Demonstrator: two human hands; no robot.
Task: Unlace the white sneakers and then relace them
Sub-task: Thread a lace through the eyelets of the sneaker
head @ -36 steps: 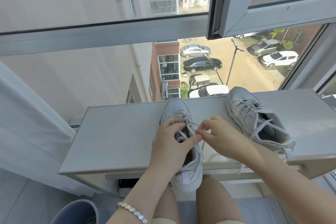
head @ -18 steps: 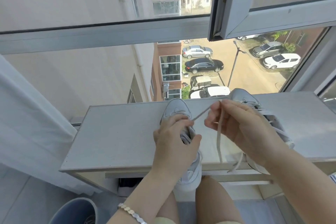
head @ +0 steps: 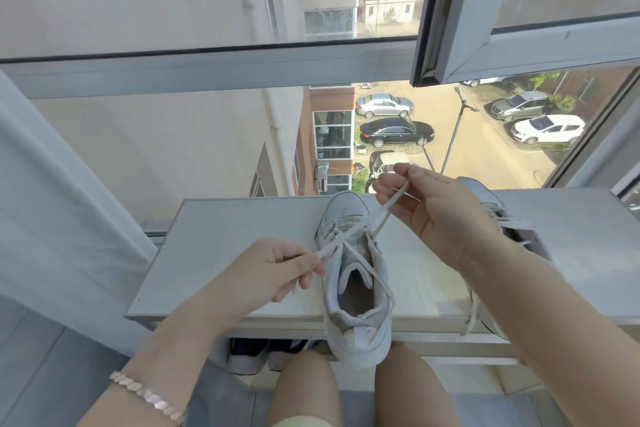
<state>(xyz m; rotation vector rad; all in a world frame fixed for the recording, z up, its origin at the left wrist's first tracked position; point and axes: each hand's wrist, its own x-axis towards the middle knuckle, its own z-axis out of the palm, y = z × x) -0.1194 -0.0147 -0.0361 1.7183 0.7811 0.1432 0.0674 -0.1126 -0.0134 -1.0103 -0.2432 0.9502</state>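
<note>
A white sneaker (head: 356, 291) stands on the grey ledge (head: 225, 253) with its heel hanging over the near edge. My left hand (head: 273, 270) pinches one end of its white lace (head: 382, 211) beside the shoe's left side. My right hand (head: 429, 211) is raised above and to the right of the shoe, and grips the other end, drawn taut up from the eyelets. The second white sneaker (head: 491, 204) lies behind my right hand and forearm, mostly hidden, one lace dangling over the ledge's front.
The ledge runs under a tall window with an open sash (head: 485, 45) overhead at right. A white curtain (head: 52, 218) hangs at left. Dark shoes (head: 256, 354) sit below the ledge. My bare knees (head: 346, 392) are under the near sneaker.
My right hand has pulled the lace end farther up and away from the shoe. My left hand has left the shoe's tongue and now draws the other end out to the left.
</note>
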